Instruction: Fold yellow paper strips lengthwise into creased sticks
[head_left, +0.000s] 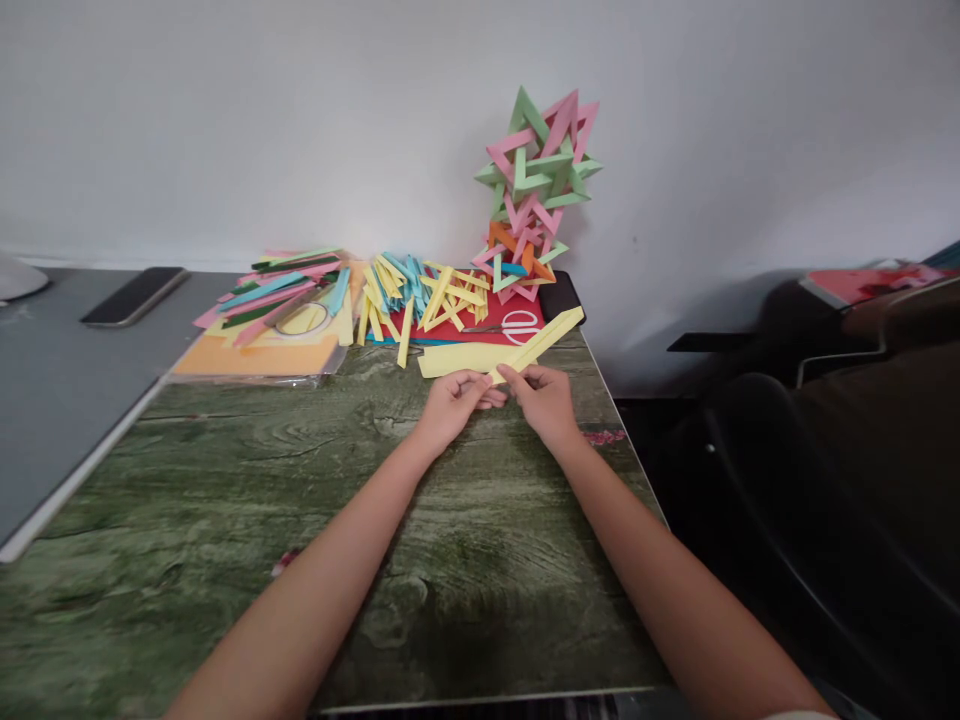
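Observation:
Both of my hands meet over the far part of the table around one folded yellow paper strip (546,338), which slants up to the right. My left hand (456,402) pinches its lower end between thumb and fingers. Close beside it, my right hand (541,395) grips the strip with the thumb on top. A flat piece of yellow paper (461,359) lies just behind my hands. Scissors with white handles (520,326) rest on a red sheet (491,312) beyond that. Loose folded yellow strips (450,297) and blue strips (411,279) are piled to the left of the scissors.
Folded-paper stars in pink and green (541,165) stand at the back against the wall. A black phone (561,295) lies by them. Coloured strips (281,285) sit on an orange packet (251,357) at left. Another phone (136,296) lies on a grey surface (67,400). A dark chair (840,470) is at right.

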